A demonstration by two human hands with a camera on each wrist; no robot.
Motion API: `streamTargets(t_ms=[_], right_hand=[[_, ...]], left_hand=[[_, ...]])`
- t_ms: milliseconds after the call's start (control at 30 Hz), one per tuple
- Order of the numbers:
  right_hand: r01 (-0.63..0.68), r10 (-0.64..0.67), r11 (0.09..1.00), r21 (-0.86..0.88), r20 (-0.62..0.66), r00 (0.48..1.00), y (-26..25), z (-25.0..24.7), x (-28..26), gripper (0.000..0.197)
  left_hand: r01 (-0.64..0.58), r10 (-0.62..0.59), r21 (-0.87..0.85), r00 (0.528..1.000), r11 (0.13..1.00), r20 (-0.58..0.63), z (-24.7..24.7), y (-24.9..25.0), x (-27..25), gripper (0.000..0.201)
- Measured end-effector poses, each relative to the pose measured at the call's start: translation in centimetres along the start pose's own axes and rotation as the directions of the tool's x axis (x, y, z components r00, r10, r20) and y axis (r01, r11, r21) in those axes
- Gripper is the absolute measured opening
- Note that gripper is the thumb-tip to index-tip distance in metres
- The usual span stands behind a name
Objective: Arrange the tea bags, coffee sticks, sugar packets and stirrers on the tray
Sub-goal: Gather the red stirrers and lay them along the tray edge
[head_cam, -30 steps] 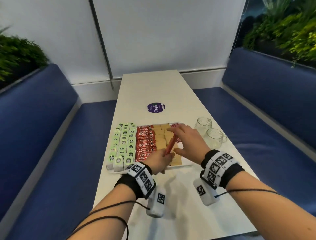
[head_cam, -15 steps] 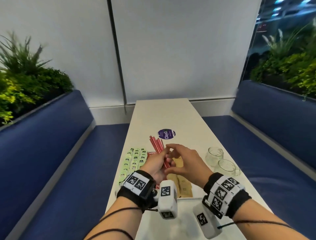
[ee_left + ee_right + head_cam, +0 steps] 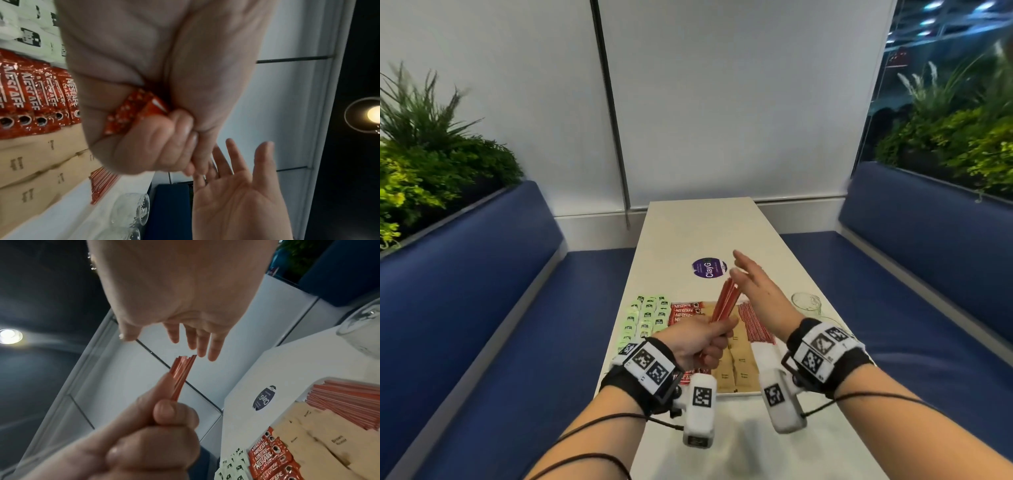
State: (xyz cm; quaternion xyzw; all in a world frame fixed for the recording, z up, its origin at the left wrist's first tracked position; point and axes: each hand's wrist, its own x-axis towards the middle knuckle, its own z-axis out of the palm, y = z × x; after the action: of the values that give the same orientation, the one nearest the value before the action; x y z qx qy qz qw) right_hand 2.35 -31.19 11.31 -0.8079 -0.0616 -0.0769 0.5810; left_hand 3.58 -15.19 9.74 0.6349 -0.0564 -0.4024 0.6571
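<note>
The left hand was fisted around the lower end of a bundle of red stirrers, which stood tilted toward 1 o'clock above the tray. The right hand was flat, fingers straight and spread, holding nothing, its fingertips right at the bundle's top end; contact could not be confirmed.

If the flat hand was tapping the ends level, a hard tap against a slack fist could, in my judgement, push single stirrers down through the grip, or fan them out so they dropped across the sorted rows below. A swing toward 3 o'clock might also knock the glass cups.

Counts, as far as they showed: two hands; one held bundle, its stirrers too tightly packed to count; one second batch of red stirrers lying at the tray's 3 o'clock side. Two glass cups appeared in the left wrist view. The green tea bags lay at 9 o'clock in about three columns, then the red Nescafe coffee sticks, then the brown sugar packets; the hands hid too many for totals.
</note>
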Motion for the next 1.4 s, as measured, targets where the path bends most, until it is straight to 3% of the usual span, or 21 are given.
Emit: streamTargets(t_ms=[133, 300, 400, 433, 500, 633, 700, 767, 867, 933, 967, 1033, 1100, 1167, 1233, 1333, 1400], right_hand=[[-0.084, 0.068, 0.989, 0.123, 0.132, 0.989, 0.5, -0.1, 0.5, 0.041], [-0.109, 0.101, 0.982, 0.157, 0.057, 0.993, 0.5, 0.2, 1.0, 0.039], [-0.106, 0.109, 0.993, 0.056, -0.055, 0.992, 0.6, -0.1, 1.6, 0.039], [-0.091, 0.089, 0.996, -0.023, -0.079, 0.993, 0.5, -0.2, 1.7, 0.041], [-0.074, 0.074, 0.971, -0.227, -0.006, 0.997, 0.4, -0.2, 1.7, 0.047], [-0.051, 0.08, 0.9, -0.432, 0.05, 0.996, 0.8, 0.3, 1.1, 0.049], [-0.045, 0.066, 0.891, -0.452, 0.03, 0.997, 1.5, 0.5, 1.1, 0.048], [-0.049, 0.056, 0.884, -0.465, 0.001, 0.998, 2.0, 0.7, 1.1, 0.046], [-0.067, 0.028, 0.855, -0.514, -0.084, 0.996, 2.1, 0.5, 1.0, 0.044], [-0.116, 0.034, 0.866, -0.486, -0.175, 0.984, 2.2, -0.2, 0.9, 0.044], [-0.14, 0.041, 0.871, -0.471, -0.215, 0.976, 2.3, -0.7, 0.9, 0.045], [-0.173, 0.054, 0.868, -0.465, -0.258, 0.965, 2.7, -1.6, 0.7, 0.046], [-0.177, 0.054, 0.863, -0.473, -0.262, 0.964, 2.9, -2.0, 0.6, 0.046], [-0.174, 0.059, 0.861, -0.477, -0.247, 0.967, 3.1, -1.6, 0.4, 0.045], [-0.151, 0.046, 0.864, -0.481, -0.224, 0.973, 3.1, -0.5, 0.3, 0.045], [-0.121, 0.004, 0.872, -0.473, -0.241, 0.971, 3.1, 0.9, 0.1, 0.043], [-0.131, 0.017, 0.858, -0.497, -0.227, 0.974, 3.0, 0.6, 0.3, 0.041]], left_hand=[[0.007, -0.009, 0.043, 0.999, 0.999, 0.036, -0.3, 0.0, 0.3, 0.029], [0.01, -0.016, 0.097, 0.998, 0.995, 0.058, -0.5, 0.3, 0.3, 0.03], [-0.028, 0.034, 0.353, 0.999, 0.935, -0.01, -0.8, 0.4, 0.5, 0.029], [-0.044, 0.079, 0.483, 0.995, 0.874, -0.054, -0.9, 0.5, 0.6, 0.029], [-0.076, 0.19, 0.707, 0.978, 0.703, -0.084, -0.8, 0.9, 0.8, 0.027], [-0.075, 0.407, 0.941, 0.911, 0.328, -0.069, -0.3, 1.5, 1.1, 0.019], [-0.009, 0.479, 0.977, 0.872, 0.213, -0.096, -0.3, 1.3, 1.2, 0.018], [0.011, 0.527, 0.986, 0.844, 0.167, -0.099, -0.3, 1.0, 1.5, 0.023], [-0.005, 0.564, 0.975, 0.817, 0.222, -0.124, -0.8, 0.7, 1.6, 0.019], [0.002, 0.539, 0.945, 0.821, 0.328, -0.189, -2.2, 0.2, 2.0, 0.013], [0.004, 0.498, 0.901, 0.832, 0.434, -0.244, -3.2, -0.1, 2.1, 0.01], [-0.006, 0.353, 0.69, 0.862, 0.724, -0.363, -4.3, -0.7, 1.9, 0.009], [-0.066, 0.187, 0.273, 0.876, 0.96, -0.445, -4.3, -0.6, 1.6, 0.014], [-0.137, 0.061, -0.138, 0.892, 0.981, -0.448, -3.5, -0.2, 1.6, 0.025], [-0.153, 0.002, -0.353, 0.92, 0.923, -0.392, -2.5, 0.1, 1.9, 0.041], [-0.161, -0.004, -0.413, 0.929, 0.896, -0.371, -1.5, 0.3, 2.3, 0.048], [-0.14, 0.044, -0.234, 0.927, 0.962, -0.374, -1.3, 0.0, 2.3, 0.048]])
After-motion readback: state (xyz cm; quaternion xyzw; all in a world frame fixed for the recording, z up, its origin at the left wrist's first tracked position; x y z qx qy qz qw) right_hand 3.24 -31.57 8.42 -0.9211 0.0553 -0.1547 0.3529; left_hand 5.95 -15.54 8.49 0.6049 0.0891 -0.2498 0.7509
